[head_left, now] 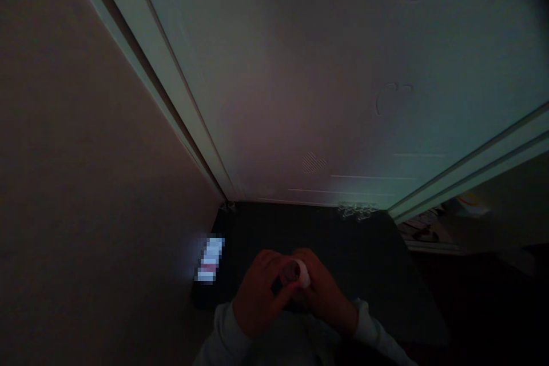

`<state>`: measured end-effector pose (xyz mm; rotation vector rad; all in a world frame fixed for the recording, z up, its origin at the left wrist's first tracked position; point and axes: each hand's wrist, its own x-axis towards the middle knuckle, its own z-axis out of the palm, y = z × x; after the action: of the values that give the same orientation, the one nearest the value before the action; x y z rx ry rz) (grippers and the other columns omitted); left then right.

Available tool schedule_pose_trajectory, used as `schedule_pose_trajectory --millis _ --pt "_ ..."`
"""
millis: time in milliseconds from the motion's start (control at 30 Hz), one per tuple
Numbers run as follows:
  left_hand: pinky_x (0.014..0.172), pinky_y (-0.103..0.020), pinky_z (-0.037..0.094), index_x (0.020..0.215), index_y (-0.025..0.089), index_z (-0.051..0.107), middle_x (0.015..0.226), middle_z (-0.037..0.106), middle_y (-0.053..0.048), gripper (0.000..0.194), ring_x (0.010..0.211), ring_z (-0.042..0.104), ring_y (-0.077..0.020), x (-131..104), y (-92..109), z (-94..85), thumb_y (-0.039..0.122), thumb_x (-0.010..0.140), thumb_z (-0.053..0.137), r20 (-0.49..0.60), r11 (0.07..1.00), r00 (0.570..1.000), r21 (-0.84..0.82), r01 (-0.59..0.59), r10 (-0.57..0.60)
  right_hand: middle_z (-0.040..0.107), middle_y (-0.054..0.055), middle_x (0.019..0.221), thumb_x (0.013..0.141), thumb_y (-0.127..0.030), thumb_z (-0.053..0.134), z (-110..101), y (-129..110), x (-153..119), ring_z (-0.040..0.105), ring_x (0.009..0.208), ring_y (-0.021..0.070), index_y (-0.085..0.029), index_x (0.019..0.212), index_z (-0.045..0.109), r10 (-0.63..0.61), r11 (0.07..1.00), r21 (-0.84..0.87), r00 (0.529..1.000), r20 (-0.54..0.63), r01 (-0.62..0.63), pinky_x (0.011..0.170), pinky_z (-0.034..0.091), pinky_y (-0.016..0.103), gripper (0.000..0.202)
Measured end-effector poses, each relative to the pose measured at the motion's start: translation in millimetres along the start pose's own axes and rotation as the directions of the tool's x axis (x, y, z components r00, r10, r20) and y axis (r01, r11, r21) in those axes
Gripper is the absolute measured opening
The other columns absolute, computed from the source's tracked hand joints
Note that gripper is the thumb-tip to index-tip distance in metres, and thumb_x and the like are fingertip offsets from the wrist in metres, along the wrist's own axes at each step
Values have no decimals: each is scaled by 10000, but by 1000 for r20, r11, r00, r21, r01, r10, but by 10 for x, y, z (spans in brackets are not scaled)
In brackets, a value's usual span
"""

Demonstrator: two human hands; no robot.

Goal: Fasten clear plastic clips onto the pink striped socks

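Observation:
My left hand (pixel 259 291) and my right hand (pixel 328 294) meet low in the middle of the view, above a dark surface. Between their curled fingers is a small round object with a pale, ring-like rim (pixel 304 274). Its inner part looks darker and reddish; the dim light hides what kind of thing it is. Both hands are closed around it, the left from one side and the right from the other. Most of its body is covered by fingers and palms.
A dark tabletop (pixel 266 226) lies beneath the hands. At its left edge a lit screen (pixel 210 260), blurred into blocks, glows beside the wall (pixel 107 194). Several small looped shapes (pixel 358 210) lie at the back edge, before a pale panel (pixel 274 114) with raised heart patterns.

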<state>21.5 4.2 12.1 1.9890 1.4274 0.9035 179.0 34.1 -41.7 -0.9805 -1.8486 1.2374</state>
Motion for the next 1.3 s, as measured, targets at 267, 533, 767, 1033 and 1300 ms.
schedule_pose_trajectory --millis 267,533,767,1033,1300 --pt "777 -350 484 1011 217 601 942 636 -74 241 883 582 -224 -52 -50 -4 256 775 632 -119 998 992 -56 41 -47 614 38 969 665 -123 593 -23 25 8 570 878 200 -212 1007 522 252 932 262 967 26 -250 784 451 316 361" --pt "739 -315 501 965 190 624 913 655 -67 225 820 604 -210 -15 -33 -6 243 747 648 -192 982 971 -148 118 -145 641 31 878 711 -189 560 -16 -74 -58 599 708 176 -199 1007 527 355 799 507 934 40 -325 594 497 281 298" --pt "800 -320 509 1010 197 622 989 654 -87 240 912 612 -219 -42 -47 52 254 777 634 -172 989 984 -145 25 -50 661 99 1044 815 -443 455 -48 -21 -61 614 923 253 -187 1065 587 322 783 567 946 -17 -257 802 490 380 381" --pt "823 -330 508 1052 217 613 1010 651 -89 259 924 610 -221 -61 -30 88 309 810 595 -70 989 997 -149 5 -15 680 101 805 849 -564 350 -59 -95 -17 621 743 243 -163 890 620 365 893 310 928 -77 -326 670 511 339 485" --pt "817 -323 497 1026 184 595 974 631 -87 228 898 591 -209 -76 -58 137 232 803 607 -24 994 1000 -106 -6 3 643 64 649 787 -461 507 -96 57 -20 574 663 222 -193 655 599 348 937 51 920 -182 -344 612 453 305 313"
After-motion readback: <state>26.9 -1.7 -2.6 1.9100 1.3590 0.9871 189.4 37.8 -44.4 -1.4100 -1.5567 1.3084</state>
